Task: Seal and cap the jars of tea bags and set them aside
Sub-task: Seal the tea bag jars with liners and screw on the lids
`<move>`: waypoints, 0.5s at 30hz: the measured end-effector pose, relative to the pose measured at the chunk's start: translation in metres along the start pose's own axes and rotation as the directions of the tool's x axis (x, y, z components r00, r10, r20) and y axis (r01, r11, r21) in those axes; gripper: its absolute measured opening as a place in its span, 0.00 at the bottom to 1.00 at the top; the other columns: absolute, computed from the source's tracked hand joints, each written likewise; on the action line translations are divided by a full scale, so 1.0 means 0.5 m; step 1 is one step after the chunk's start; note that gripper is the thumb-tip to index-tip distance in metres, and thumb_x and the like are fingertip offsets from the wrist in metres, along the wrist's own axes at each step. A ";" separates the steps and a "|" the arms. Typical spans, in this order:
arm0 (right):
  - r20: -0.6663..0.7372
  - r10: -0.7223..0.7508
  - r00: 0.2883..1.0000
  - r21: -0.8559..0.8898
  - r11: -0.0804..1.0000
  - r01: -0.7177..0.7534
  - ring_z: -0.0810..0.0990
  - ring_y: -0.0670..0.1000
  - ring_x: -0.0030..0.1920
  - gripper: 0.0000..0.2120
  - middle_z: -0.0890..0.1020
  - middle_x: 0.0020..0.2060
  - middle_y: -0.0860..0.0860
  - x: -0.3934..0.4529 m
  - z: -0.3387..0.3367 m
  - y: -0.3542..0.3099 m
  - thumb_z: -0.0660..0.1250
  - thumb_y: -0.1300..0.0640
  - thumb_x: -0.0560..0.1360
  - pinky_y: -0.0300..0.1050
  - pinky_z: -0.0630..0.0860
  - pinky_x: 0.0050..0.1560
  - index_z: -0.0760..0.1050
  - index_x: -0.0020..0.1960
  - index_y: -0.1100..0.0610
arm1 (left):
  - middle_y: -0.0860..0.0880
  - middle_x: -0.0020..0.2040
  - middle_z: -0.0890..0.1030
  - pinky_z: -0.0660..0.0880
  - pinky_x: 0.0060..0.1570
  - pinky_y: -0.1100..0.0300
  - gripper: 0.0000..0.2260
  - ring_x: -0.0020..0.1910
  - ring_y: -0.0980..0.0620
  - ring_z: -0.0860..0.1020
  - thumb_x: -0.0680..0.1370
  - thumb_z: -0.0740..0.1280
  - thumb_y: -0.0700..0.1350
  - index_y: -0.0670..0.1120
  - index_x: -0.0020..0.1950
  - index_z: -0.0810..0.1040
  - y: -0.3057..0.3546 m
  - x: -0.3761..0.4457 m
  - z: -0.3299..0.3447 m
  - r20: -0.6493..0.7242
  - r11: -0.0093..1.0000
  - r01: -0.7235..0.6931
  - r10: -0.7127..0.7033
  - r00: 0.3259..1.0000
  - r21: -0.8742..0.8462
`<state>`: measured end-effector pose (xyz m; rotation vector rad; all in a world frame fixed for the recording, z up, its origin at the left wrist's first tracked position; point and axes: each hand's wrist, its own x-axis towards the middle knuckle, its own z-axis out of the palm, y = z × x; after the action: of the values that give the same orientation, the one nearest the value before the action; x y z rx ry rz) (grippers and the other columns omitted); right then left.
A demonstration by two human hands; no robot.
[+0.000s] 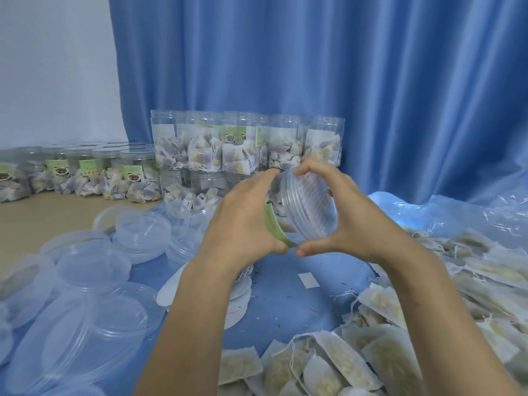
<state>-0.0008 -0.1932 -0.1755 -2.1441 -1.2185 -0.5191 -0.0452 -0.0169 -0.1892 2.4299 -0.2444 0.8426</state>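
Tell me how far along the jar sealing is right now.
Done: capped jars sit at back left. In hand: both hands, left hand and right hand, grip a tilted jar, seal on, uncapped. Left: stacked open jars behind; loose lids wait.

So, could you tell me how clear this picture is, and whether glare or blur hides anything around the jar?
Head view: even, soft light; the jar and both hands, left and right, look fairly sharp; the lids at lower left smear toward the edge; wide-angle bending at the borders; a bright patch of glare sits on the plastic sheet.
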 end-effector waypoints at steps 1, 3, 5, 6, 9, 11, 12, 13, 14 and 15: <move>-0.011 -0.009 1.000 -0.017 1.000 0.009 0.60 0.30 0.65 0.46 0.61 0.63 0.26 0.000 0.000 -0.004 0.83 0.49 0.54 0.25 0.59 0.61 0.58 0.59 0.29 | 0.57 0.62 0.73 0.65 0.50 0.64 0.51 0.55 0.58 0.69 0.52 0.82 0.46 0.56 0.71 0.64 0.000 0.000 -0.001 -0.001 1.000 0.007 -0.007 1.000 -0.009; -0.071 0.042 0.997 0.004 0.999 -0.042 0.65 0.30 0.61 0.43 0.65 0.60 0.26 0.000 0.003 -0.012 0.81 0.42 0.53 0.32 0.65 0.58 0.59 0.59 0.30 | 0.59 0.57 0.71 0.66 0.49 0.65 0.49 0.52 0.60 0.67 0.53 0.82 0.45 0.56 0.70 0.65 -0.001 0.000 -0.006 -0.011 1.000 -0.009 0.009 1.000 -0.005; -0.141 0.211 0.967 0.087 0.976 -0.200 0.75 0.37 0.53 0.40 0.72 0.55 0.31 0.000 0.007 -0.024 0.74 0.31 0.51 0.36 0.73 0.48 0.59 0.58 0.28 | 0.62 0.53 0.68 0.66 0.48 0.65 0.46 0.52 0.60 0.67 0.54 0.81 0.43 0.53 0.69 0.66 0.002 -0.001 -0.009 -0.018 0.997 -0.062 0.062 0.998 0.036; -0.146 0.289 0.946 0.123 0.954 -0.273 0.79 0.40 0.46 0.39 0.73 0.51 0.34 0.000 0.009 -0.027 0.70 0.26 0.51 0.36 0.76 0.40 0.59 0.59 0.28 | 0.62 0.53 0.67 0.67 0.49 0.65 0.46 0.53 0.59 0.68 0.54 0.81 0.42 0.53 0.69 0.67 0.005 -0.001 -0.010 -0.014 0.994 -0.088 0.089 0.996 0.061; -0.069 0.392 0.917 0.209 0.905 -0.371 0.81 0.40 0.35 0.38 0.74 0.48 0.36 -0.003 0.005 -0.024 0.64 0.22 0.52 0.33 0.77 0.30 0.60 0.60 0.27 | 0.59 0.60 0.70 0.68 0.53 0.63 0.46 0.59 0.55 0.69 0.54 0.80 0.40 0.53 0.69 0.66 0.007 0.000 -0.009 0.005 0.987 -0.129 0.129 0.992 0.098; -0.018 0.390 0.921 0.302 0.880 -0.367 0.81 0.39 0.41 0.35 0.76 0.53 0.39 -0.006 -0.006 -0.020 0.68 0.24 0.54 0.36 0.80 0.38 0.62 0.59 0.23 | 0.59 0.62 0.70 0.69 0.55 0.62 0.47 0.59 0.55 0.70 0.54 0.81 0.40 0.53 0.70 0.65 0.005 0.000 -0.010 0.002 0.989 -0.124 0.124 0.992 0.086; 0.000 0.366 0.931 0.318 0.882 -0.347 0.81 0.40 0.45 0.36 0.75 0.55 0.38 -0.007 -0.010 -0.018 0.70 0.27 0.54 0.37 0.80 0.43 0.62 0.60 0.22 | 0.58 0.62 0.71 0.68 0.55 0.63 0.48 0.59 0.55 0.70 0.54 0.81 0.41 0.53 0.70 0.66 0.004 0.000 -0.011 0.002 0.989 -0.121 0.121 0.993 0.081; 0.009 0.324 0.946 0.299 0.902 -0.311 0.80 0.41 0.50 0.37 0.74 0.57 0.36 -0.009 -0.012 -0.016 0.73 0.31 0.56 0.39 0.78 0.49 0.63 0.61 0.23 | 0.58 0.61 0.71 0.67 0.54 0.65 0.48 0.58 0.56 0.70 0.53 0.81 0.41 0.52 0.71 0.66 0.003 -0.001 -0.011 -0.001 0.990 -0.115 0.115 0.993 0.078; 0.017 0.265 0.964 0.259 0.930 -0.260 0.77 0.41 0.56 0.37 0.72 0.59 0.33 -0.009 -0.013 -0.015 0.76 0.38 0.58 0.41 0.76 0.54 0.64 0.62 0.25 | 0.59 0.60 0.71 0.66 0.53 0.66 0.49 0.57 0.58 0.69 0.53 0.81 0.41 0.53 0.71 0.66 0.001 -0.002 -0.012 -0.004 0.992 -0.102 0.103 0.995 0.069; 0.031 0.190 0.981 0.223 0.956 -0.192 0.72 0.40 0.61 0.38 0.69 0.61 0.30 -0.010 -0.014 -0.016 0.79 0.45 0.60 0.43 0.74 0.59 0.65 0.63 0.28 | 0.61 0.58 0.70 0.66 0.52 0.67 0.49 0.56 0.59 0.69 0.53 0.82 0.42 0.54 0.71 0.65 -0.001 -0.002 -0.013 -0.007 0.995 -0.085 0.086 0.996 0.055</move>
<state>-0.0102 -0.1980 -0.1707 -2.0433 -1.0081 -0.2738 -0.0491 -0.0132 -0.1859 2.4809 -0.3277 0.9087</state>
